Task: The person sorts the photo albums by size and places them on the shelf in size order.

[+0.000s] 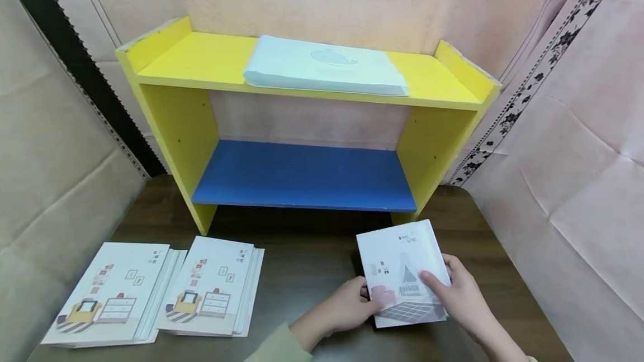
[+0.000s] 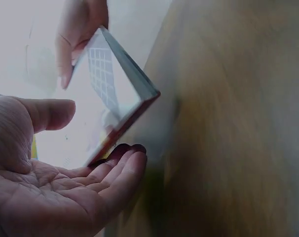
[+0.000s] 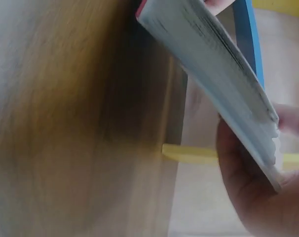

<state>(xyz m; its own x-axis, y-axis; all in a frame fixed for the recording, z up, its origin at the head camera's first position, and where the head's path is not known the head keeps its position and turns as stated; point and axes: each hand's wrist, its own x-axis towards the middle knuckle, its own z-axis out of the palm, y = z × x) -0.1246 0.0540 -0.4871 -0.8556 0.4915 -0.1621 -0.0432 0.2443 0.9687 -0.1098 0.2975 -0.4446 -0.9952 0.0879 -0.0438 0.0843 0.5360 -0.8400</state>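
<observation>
Both hands hold a small stack of white booklets [image 1: 402, 256] above the table, tilted, with a building-and-grid picture on the top cover. On its right side, my right hand [image 1: 460, 295] grips it, thumb on the cover and fingers behind. My left hand [image 1: 349, 306] holds the lower left edge, with the thumb near the cover and the fingers underneath. In the left wrist view, the spine edge of the booklets [image 2: 132, 69] shows reddish at the corner above the curved fingers [image 2: 122, 173]. Layered page edges of the booklets [image 3: 213, 74] face the right wrist view.
Behind stands a yellow shelf unit [image 1: 176, 127] with a blue lower board [image 1: 302, 175]. A light blue flat packet [image 1: 327, 66] with a whale drawing lies on its top. Two fanned piles of white booklets [image 1: 110, 289] lie at the left on the dark wooden table [image 1: 297, 261]. Cloth walls enclose the sides.
</observation>
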